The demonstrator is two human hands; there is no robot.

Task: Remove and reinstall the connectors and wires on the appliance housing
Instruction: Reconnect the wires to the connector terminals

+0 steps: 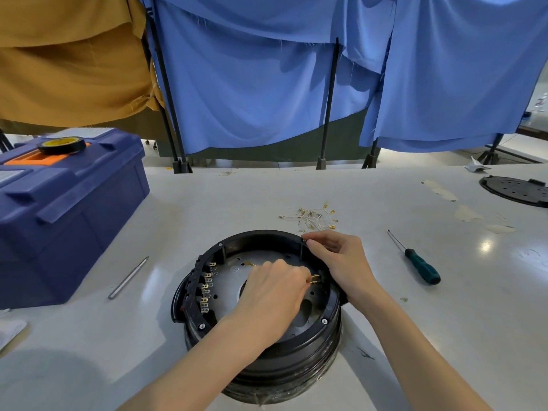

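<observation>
One housing (pixel 281 366), one screwdriver (pixel 418 264), one toolbox (pixel 74 221) (plus one tape roll (pixel 62 145)).

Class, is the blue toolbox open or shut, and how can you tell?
Shut: the toolbox lid lies flat, with a tape roll resting on it.

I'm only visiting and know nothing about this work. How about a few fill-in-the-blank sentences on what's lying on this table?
The screwdriver lying right of the housing has a ____ handle. The tape roll sits on the ____ toolbox. The hand pinching a brass connector inside the housing is the person's ____ one.
Missing words: green; blue; left.
</observation>
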